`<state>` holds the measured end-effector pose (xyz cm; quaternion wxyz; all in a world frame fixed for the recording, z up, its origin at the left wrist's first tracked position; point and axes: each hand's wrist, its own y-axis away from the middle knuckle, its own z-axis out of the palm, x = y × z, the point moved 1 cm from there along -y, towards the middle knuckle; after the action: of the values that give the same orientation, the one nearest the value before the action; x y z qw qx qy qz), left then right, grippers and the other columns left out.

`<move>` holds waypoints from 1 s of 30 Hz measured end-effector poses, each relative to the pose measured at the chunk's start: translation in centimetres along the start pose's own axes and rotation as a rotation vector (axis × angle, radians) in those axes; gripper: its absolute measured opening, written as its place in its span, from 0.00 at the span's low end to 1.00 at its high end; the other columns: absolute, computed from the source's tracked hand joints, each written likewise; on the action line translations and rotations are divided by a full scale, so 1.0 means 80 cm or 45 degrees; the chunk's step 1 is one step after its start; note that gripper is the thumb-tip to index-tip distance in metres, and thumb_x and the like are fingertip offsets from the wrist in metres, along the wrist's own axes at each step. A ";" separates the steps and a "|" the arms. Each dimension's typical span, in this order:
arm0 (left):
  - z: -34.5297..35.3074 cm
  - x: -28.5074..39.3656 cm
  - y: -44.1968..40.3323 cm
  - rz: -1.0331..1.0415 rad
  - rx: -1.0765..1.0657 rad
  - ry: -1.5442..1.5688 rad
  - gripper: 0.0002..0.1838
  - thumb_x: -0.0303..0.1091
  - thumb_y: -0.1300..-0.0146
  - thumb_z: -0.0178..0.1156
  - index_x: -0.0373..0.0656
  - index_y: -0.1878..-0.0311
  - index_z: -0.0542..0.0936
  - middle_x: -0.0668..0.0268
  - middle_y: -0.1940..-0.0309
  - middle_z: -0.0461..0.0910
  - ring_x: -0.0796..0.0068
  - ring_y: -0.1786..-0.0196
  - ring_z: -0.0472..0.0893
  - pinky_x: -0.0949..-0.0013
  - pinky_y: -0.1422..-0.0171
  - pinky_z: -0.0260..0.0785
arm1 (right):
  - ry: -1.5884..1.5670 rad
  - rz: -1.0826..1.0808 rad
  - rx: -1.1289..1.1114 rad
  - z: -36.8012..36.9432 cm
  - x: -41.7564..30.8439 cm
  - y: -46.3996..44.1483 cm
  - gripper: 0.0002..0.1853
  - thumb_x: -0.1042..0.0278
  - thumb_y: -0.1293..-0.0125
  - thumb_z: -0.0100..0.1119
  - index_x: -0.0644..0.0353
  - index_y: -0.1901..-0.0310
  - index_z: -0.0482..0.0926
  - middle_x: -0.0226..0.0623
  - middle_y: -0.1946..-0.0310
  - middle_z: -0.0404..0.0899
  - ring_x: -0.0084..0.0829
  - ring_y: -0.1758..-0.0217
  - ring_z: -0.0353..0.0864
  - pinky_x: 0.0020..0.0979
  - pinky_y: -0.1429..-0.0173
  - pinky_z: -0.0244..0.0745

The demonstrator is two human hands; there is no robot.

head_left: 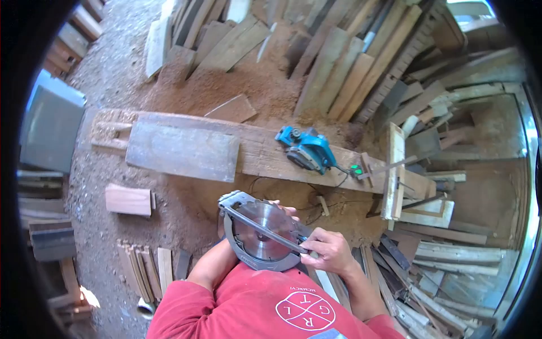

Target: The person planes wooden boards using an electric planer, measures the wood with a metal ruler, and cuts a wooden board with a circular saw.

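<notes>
A circular saw [240, 240] with a round silver blade [264, 226] is held up close to the red shirt. My left hand [284, 210] is mostly hidden behind the saw; only some fingers show past the blade's upper right edge. My right hand [327, 248] is closed round the end of a thin, long metal tool [265, 227], which lies slantwise across the blade. Beyond the saw, a blue power planer [307, 149] rests on a long wooden plank [262, 150].
A wide grey board [182, 148] lies across the plank's left part. A short wood block [129, 200] sits on the ground at left. Stacked planks [361, 68] lean at the back, with sawdust below. Scrap wood [412, 288] lies at right, and small slats [141, 271] stand at lower left.
</notes>
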<state>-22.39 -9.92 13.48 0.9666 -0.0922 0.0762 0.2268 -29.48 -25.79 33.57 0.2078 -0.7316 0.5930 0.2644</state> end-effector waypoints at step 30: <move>-0.072 0.047 -0.098 1.027 1.826 -0.989 0.21 0.49 0.36 0.68 0.41 0.51 0.91 0.62 0.56 0.85 0.66 0.57 0.83 0.59 0.50 0.76 | 0.170 0.284 0.762 -0.020 0.335 -0.011 0.30 0.60 0.30 0.69 0.58 0.29 0.75 0.50 0.37 0.74 0.50 0.29 0.72 0.45 0.24 0.67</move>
<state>-16.12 -16.49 8.30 0.5971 0.6478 -0.1054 0.4613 -24.17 -46.87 17.80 0.3440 -0.5842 0.7333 0.0511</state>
